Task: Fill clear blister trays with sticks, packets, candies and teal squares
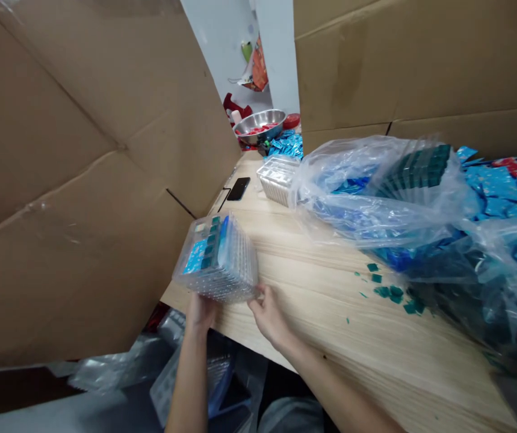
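Closest in view, the left hand and right hand grip a clear plastic tray from opposite sides, steadying its tilt over the wooden surface; a plastic bag of blue packets lies farther off, upper right.

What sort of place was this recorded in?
Probably a small packing workshop: a wooden workbench walled with cardboard sheets, a plastic bag of blue packets, and stacked clear trays.

Bright even light, faint soft shadows, warped edges (wide-angle)
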A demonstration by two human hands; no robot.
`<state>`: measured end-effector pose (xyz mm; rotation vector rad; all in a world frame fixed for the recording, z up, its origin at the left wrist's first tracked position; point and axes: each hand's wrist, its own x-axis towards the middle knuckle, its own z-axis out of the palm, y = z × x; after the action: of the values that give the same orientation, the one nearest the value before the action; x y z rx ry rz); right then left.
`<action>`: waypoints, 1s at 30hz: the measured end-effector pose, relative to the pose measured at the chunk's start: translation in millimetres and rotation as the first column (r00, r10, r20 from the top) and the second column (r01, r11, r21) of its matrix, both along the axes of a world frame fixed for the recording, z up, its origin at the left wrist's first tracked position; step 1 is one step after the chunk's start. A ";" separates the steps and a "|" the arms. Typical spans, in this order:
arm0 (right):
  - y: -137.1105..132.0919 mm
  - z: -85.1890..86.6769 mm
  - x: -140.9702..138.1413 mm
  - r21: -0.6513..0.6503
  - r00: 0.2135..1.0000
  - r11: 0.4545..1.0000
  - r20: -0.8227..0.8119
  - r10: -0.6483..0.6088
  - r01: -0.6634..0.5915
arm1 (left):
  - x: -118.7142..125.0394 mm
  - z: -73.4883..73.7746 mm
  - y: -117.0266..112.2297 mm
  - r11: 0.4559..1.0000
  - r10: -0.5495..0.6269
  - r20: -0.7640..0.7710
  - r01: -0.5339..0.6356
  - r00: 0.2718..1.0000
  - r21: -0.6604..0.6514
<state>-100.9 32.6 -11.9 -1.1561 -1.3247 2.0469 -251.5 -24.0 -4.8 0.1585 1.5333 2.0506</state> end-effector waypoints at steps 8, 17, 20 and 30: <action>-7.7 -11.1 -21.6 0.087 0.996 0.993 -0.038 0.080 -0.077 | -2.2 -23.2 -32.4 0.987 0.127 0.027 -0.124 0.992 -0.100; -6.2 -21.1 -40.4 0.151 0.980 0.973 -0.063 0.187 -0.176 | 26.4 -39.0 -11.8 0.959 0.135 -0.261 -0.192 0.956 -0.206; -3.4 -19.3 -50.4 0.187 0.985 0.973 -0.074 0.154 -0.138 | 39.4 -40.5 -7.5 0.938 0.035 -0.383 -0.162 0.923 -0.307; -3.5 -6.4 11.3 0.292 0.995 0.955 -0.066 0.071 -0.048 | 3.5 -17.5 50.8 0.737 -0.172 -0.621 -0.318 0.765 -0.596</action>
<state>-89.6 29.1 -18.3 -0.9093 -1.5755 1.8377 -248.0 26.8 -22.3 0.5690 2.6722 1.3793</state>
